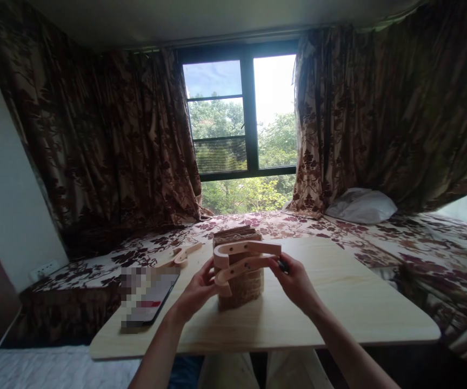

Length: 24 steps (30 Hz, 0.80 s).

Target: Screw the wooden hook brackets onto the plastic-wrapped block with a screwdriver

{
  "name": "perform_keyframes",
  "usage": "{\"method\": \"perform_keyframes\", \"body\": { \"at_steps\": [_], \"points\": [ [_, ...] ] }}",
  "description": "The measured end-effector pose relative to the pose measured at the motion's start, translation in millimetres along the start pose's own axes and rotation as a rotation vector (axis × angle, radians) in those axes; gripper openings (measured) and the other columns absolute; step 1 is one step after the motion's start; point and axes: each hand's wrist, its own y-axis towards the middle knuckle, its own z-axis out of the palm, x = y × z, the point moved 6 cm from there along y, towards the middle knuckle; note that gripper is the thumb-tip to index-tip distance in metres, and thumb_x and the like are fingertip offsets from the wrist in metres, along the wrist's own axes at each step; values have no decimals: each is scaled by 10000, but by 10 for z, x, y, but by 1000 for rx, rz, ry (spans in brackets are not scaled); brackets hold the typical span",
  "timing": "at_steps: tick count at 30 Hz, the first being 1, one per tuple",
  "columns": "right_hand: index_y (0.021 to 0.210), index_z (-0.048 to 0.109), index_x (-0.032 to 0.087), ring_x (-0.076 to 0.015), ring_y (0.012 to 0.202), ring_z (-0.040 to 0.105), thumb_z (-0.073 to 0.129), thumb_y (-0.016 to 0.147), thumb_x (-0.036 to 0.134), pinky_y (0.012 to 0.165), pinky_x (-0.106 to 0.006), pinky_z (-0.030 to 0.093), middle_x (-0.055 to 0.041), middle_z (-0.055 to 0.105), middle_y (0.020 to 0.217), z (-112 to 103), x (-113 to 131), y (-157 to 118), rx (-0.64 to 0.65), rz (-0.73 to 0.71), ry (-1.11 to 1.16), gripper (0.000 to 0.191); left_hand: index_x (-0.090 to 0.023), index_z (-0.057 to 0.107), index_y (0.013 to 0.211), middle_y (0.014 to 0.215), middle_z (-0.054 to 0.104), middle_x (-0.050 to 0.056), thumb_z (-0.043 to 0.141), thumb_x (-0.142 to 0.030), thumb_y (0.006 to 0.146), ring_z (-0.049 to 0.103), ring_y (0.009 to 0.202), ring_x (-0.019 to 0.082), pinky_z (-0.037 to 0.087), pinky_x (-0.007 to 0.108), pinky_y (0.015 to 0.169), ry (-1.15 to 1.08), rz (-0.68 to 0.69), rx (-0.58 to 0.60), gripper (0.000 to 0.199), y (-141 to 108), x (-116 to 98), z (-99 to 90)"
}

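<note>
My left hand (196,292) and my right hand (295,281) hold two curved pale wooden pieces (245,256) between them, one above the other, just above a woven basket (241,286) on the light wooden table (339,302). The left hand grips their rounded left ends. The right hand pinches their straight right ends; a small dark object shows at its fingers. Another curved wooden piece (185,254) lies on the table to the left of the basket.
A phone (150,300) lies at the table's front left. A bed with a floral cover (399,237) surrounds the table, with a white pillow (361,205) at the back right. Patterned curtains (136,140) frame a window (244,124).
</note>
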Motion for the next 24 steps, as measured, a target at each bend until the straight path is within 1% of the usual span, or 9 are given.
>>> {"method": "perform_keyframes", "body": {
  "at_steps": [3,6,9,12,16,19,21,24],
  "points": [
    [818,596,145,-107,584,550,539,914,369,560,-266,474,32,567,692,29,5,-7,-18,16,2,250,-252,438,1335,1236,613,58,789,-216,619,558,1129,281,520,292,778,29,8,3,799,18,-1,-35],
    [837,598,147,-110,598,560,522,923,374,571,-271,482,24,581,716,59,15,-36,-38,35,17,255,-270,456,1321,1251,604,48,782,-243,639,514,1190,292,501,329,860,63,35,-17,756,38,1,-63],
    [851,602,147,-114,607,567,520,924,377,581,-276,487,21,588,724,80,34,-52,-46,51,31,255,-285,433,1336,1258,601,45,803,-258,613,497,1210,299,454,379,956,102,68,-51,813,51,-9,-53],
    [852,603,147,-115,613,570,523,923,374,589,-281,489,21,589,724,89,50,-42,-50,57,43,251,-295,358,1379,1282,581,59,819,-276,595,485,1224,305,426,402,995,132,111,-91,910,59,-48,-6],
    [845,600,148,-113,607,566,523,924,373,585,-279,487,23,583,715,101,61,-26,-53,54,53,251,-281,289,1400,1312,540,71,774,-310,643,471,1240,288,408,387,1014,154,195,-166,900,93,-105,41],
    [847,601,148,-112,601,561,523,923,372,581,-277,484,25,579,710,112,60,-26,-59,49,57,250,-295,102,1444,1348,483,74,735,-308,667,452,1255,270,412,385,1009,169,269,-242,1003,140,-128,44],
    [863,604,146,-112,599,561,522,925,373,580,-278,483,25,578,710,119,59,-27,-64,47,63,249,-276,2,1451,1334,482,89,737,-288,655,459,1247,269,406,391,1012,193,308,-286,1084,164,-143,56],
    [876,605,146,-113,601,565,517,927,375,585,-281,487,23,584,717,132,58,-24,-67,44,74,251,-220,-7,1454,1334,480,121,757,-279,637,448,1259,277,358,383,1051,233,355,-320,1121,174,-180,109]
  ]
}}
